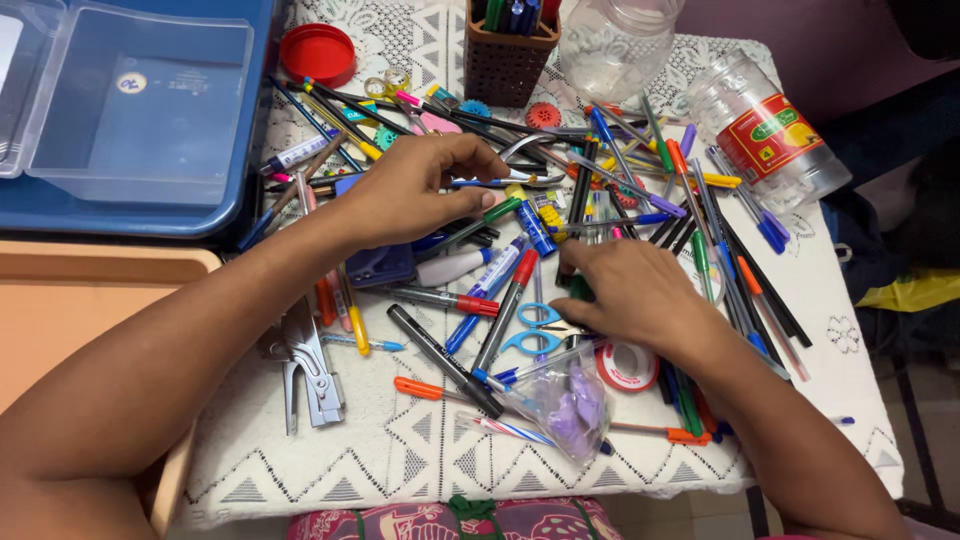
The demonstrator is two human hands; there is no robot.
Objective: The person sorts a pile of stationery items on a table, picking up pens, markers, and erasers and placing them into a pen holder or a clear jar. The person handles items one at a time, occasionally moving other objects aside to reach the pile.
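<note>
While the left hand (pixel 415 195) pinches a light, stiff green-capped pen (pixel 478 222) mid-barrel, the right hand (pixel 630 290) presses flat, fingers spread, on slippery pens (pixel 590 205).

Green-capped marker (pixel 487 218) lies slanted amid scattered pens (pixel 620 190) on the table

A heap of pens (pixel 560 230) is lying across the middle of the table (pixel 400 460). A basket (pixel 508 55) is standing behind it, with a jar (pixel 615 45) to its right and another jar (pixel 770 135) lying further right. A lid (pixel 317 52) is sitting left of the basket. A stapler (pixel 310 370) is lying at the heap's left, scissors (pixel 530 330) in its near part, just left of a tape roll (pixel 628 366).
</note>
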